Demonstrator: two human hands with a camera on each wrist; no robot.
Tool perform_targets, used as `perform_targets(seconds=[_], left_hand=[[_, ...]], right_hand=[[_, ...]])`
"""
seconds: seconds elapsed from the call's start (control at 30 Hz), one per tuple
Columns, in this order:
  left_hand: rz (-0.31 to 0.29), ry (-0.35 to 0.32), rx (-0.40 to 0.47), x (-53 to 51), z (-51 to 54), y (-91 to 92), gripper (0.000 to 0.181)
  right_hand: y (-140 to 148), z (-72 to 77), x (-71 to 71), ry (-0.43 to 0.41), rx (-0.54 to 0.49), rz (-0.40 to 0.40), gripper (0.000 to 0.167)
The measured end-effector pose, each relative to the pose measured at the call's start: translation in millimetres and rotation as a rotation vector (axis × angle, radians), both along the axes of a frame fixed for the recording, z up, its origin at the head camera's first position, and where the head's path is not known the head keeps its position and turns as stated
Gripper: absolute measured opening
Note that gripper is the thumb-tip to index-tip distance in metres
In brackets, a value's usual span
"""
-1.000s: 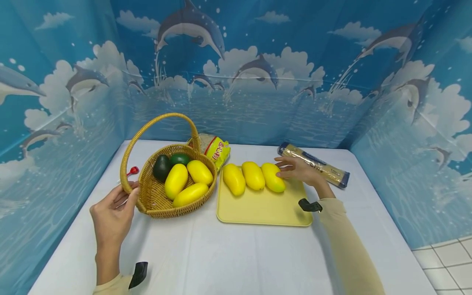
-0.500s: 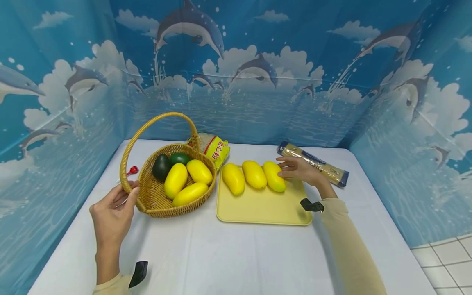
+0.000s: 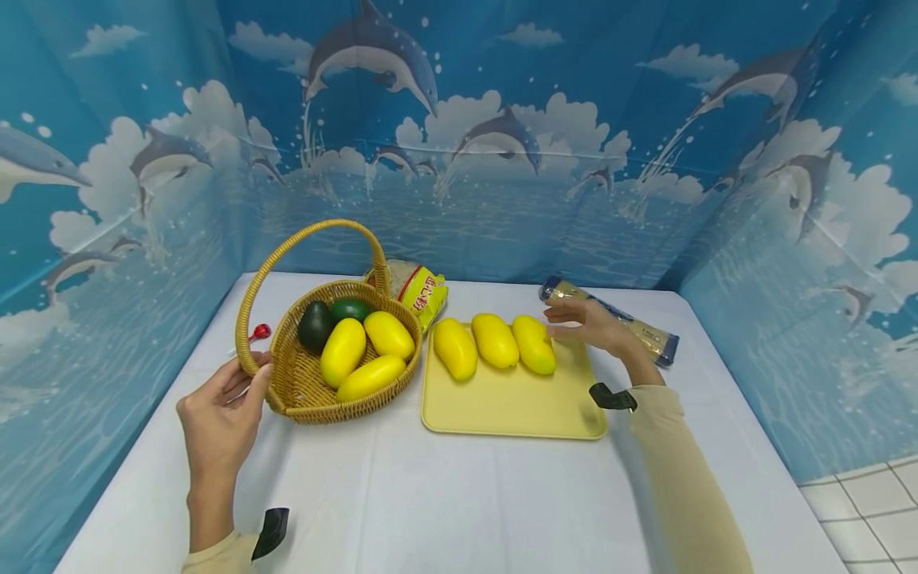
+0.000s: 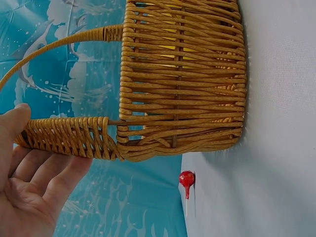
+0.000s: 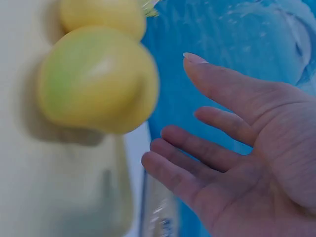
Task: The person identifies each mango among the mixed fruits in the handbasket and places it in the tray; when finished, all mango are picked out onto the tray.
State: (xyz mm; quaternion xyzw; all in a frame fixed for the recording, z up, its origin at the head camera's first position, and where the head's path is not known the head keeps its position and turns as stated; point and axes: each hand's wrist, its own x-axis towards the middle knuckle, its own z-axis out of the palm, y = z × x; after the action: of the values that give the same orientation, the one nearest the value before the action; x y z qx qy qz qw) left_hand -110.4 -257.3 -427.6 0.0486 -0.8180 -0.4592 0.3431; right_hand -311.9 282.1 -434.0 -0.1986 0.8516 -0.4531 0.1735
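Observation:
The left hand grips the handle of a wicker basket; in the left wrist view its thumb and fingers are round the handle's base. Inside the basket lie three yellow mangoes and two dark green avocados. On a yellow tray three more mangoes lie in a row near its back edge. Beside the rightmost mango, the right hand hovers with relaxed fingers; the right wrist view shows a gap between this hand and the mango.
Behind the basket is a yellow and clear packet. A long gold packet lies behind the tray's right side, partly covered by the right hand. A red lollipop lies left of the basket. Dolphin-print curtains enclose the white table.
The right hand has drawn off the rightmost mango, slightly to the right. That mango and the middle one have shifted slightly right on the tray. The left hand stays on the handle.

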Motion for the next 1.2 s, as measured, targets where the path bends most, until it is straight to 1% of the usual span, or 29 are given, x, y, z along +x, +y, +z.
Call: perform_targets(seconds=[0.07,0.13,0.27,0.4,0.5,0.6,0.7,0.77,0.87,0.93,1.03,1.13,1.2], left_hand=[[-0.003,0.001,0.002,-0.1,0.3,0.4,0.031],[-0.006,0.005,0.002,-0.3,0.3,0.3,0.030],[-0.003,0.012,-0.005,-0.5,1.0,-0.3,0.030],[0.002,0.018,-0.008,-0.5,1.5,-0.8,0.030],[-0.007,0.020,0.002,-1.1,1.9,-0.2,0.029],[-0.016,0.020,0.015,-1.9,2.1,0.9,0.030],[-0.018,0.021,0.021,-2.5,2.5,1.6,0.031],[-0.017,0.022,0.023,-2.8,2.7,1.9,0.031],[-0.011,0.017,0.018,-3.1,2.8,2.1,0.031],[-0.010,0.015,0.015,-3.1,2.8,2.2,0.030],[-0.005,0.011,0.004,-2.3,2.9,2.3,0.029],[-0.002,0.011,0.001,-1.6,1.4,2.5,0.028],[0.000,0.011,0.001,-1.7,0.7,2.5,0.029]], right_hand=[[-4,13.2,1.9,0.049,0.026,0.020,0.065],[-10,28.1,4.1,0.081,0.028,0.053,0.064],[-30,58.4,9.5,0.090,-0.012,0.143,0.065],[-58,86.0,15.5,0.095,-0.028,0.255,0.066],[-82,101.3,18.1,0.104,-0.043,0.345,0.068],[-106,112.0,18.6,0.094,-0.074,0.437,0.070],[-132,117.3,16.2,0.085,-0.101,0.520,0.070],[-151,117.9,13.9,0.081,-0.114,0.575,0.069],[-180,114.4,11.0,0.075,-0.115,0.651,0.068],[-198,109.0,9.3,0.049,-0.113,0.696,0.069],[-224,99.8,7.4,0.016,-0.086,0.734,0.071],[-247,90.7,4.7,-0.021,-0.074,0.751,0.071],[-262,84.8,2.3,-0.029,-0.078,0.754,0.071]])
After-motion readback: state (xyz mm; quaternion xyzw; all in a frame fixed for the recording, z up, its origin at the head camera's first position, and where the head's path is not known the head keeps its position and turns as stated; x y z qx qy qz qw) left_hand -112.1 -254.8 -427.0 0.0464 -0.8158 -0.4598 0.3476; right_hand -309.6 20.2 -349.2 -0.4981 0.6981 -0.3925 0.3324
